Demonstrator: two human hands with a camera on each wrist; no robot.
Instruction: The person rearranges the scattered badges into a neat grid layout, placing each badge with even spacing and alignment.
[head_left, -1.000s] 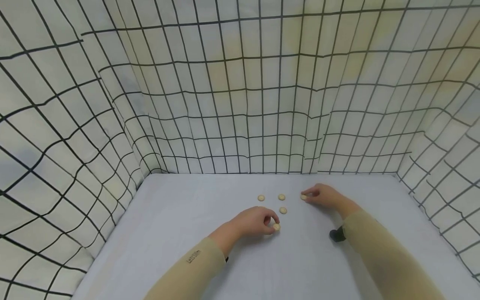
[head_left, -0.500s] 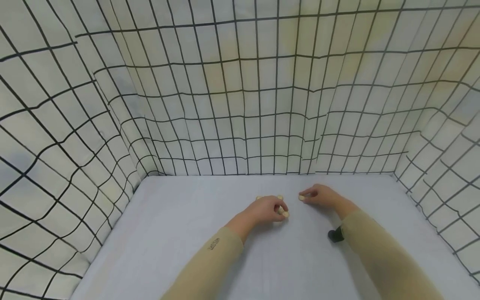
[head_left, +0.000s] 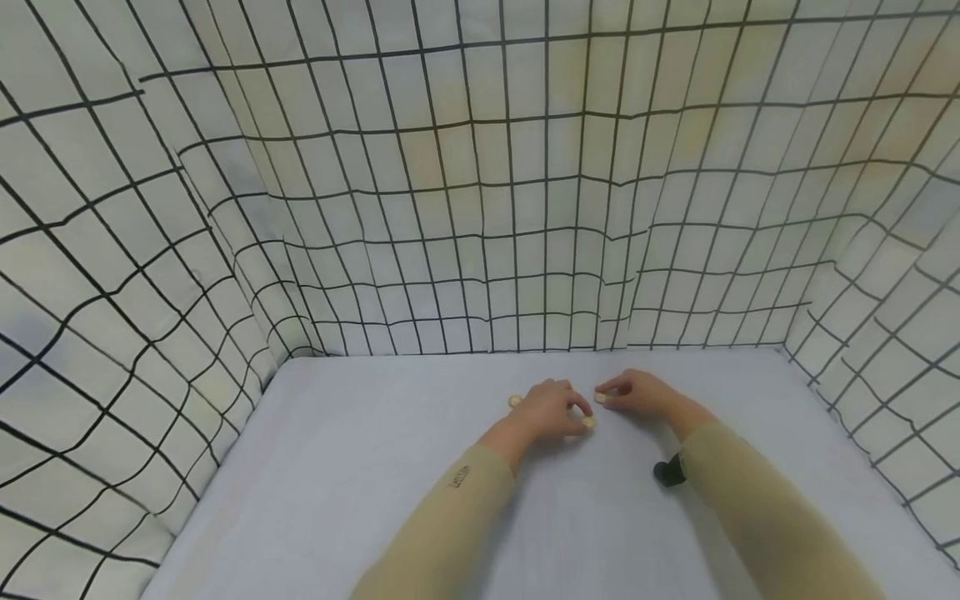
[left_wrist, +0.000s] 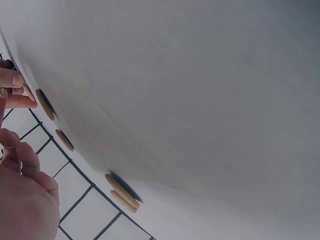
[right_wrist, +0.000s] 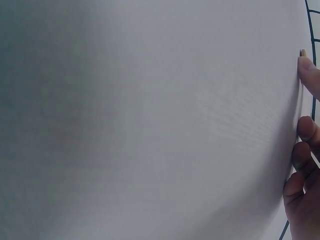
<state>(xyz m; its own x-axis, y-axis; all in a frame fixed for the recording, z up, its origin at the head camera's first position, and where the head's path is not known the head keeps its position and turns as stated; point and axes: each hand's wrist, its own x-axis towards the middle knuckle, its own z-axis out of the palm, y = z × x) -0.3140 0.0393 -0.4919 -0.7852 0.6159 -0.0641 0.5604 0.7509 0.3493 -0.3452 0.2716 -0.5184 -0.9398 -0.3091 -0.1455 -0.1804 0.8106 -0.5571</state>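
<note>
In the head view my left hand [head_left: 546,410] pinches a pale round wooden button [head_left: 589,422] between thumb and index finger, low over the white table. To its right, my right hand [head_left: 645,394] holds another button [head_left: 602,397] by its edge, at the table surface. One more button [head_left: 515,401] lies just left of my left hand. The left wrist view shows several buttons [left_wrist: 122,191] lying flat beyond my left hand [left_wrist: 27,200], most of them hidden by that hand in the head view. My right hand's fingers [right_wrist: 306,127] are at the right edge of its wrist view.
A white cloth-covered table [head_left: 330,467] fills the foreground. White walls with a dark grid [head_left: 517,208] enclose it at the back and both sides. A small black device [head_left: 667,472] sits under the right sleeve [head_left: 742,492].
My left hand has moved right and away from me with its button, closing in on the right hand and covering buttons on the table. The right hand has stayed almost in place.
</note>
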